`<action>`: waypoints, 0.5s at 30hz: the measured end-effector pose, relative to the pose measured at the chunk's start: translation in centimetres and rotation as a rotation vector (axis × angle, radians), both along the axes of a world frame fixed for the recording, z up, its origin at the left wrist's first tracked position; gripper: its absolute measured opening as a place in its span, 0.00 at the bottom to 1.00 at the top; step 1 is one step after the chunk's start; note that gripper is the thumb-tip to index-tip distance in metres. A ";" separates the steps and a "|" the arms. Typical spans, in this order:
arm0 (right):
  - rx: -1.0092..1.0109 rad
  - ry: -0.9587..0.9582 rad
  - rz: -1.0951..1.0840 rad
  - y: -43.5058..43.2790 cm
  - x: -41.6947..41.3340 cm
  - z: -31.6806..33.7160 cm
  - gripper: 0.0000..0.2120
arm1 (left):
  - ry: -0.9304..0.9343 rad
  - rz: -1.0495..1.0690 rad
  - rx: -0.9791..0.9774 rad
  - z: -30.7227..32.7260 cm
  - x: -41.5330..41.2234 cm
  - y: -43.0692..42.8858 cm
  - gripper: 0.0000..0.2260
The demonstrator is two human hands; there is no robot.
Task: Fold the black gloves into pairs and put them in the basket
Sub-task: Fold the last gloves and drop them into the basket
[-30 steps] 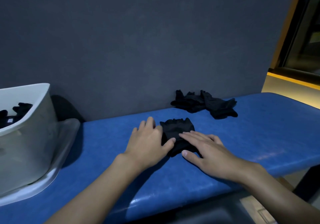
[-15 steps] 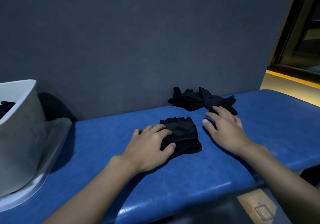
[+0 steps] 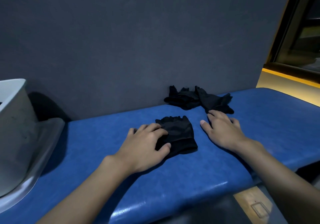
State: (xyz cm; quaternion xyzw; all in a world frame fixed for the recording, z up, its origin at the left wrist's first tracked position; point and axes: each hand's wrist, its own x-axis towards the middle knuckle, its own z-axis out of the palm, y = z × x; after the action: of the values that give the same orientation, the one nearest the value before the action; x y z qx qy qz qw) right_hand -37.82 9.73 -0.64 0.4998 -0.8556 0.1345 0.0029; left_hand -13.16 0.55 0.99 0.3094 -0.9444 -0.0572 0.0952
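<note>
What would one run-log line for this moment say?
left hand: rests on folded gloves | right hand: open, fingertips by loose gloves | basket: far left

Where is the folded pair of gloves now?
In the head view, the folded pair lies centrally on the blue bench, partly under the left hand, in front of the loose gloves.
</note>
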 end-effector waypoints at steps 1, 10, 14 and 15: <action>0.001 0.000 0.010 0.2 0.1 0.0 0.27 | -0.001 -0.001 0.001 0.0 0.0 0.0 0.21; -0.128 0.122 0.066 2.5 2.6 1.2 0.21 | -0.022 -0.005 0.016 0.2 0.2 0.2 0.22; 0.037 0.076 0.051 2.8 2.2 1.2 0.22 | -0.024 0.002 0.023 0.3 0.3 0.4 0.22; 0.078 0.072 0.047 2.8 2.1 1.2 0.24 | -0.022 0.003 0.022 0.3 0.3 0.5 0.21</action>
State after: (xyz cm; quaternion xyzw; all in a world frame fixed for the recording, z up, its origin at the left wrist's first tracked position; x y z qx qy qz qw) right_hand -35.70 12.53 0.52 0.5242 -0.8475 0.0829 0.0112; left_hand -12.84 1.06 1.33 0.3123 -0.9443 -0.0640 0.0815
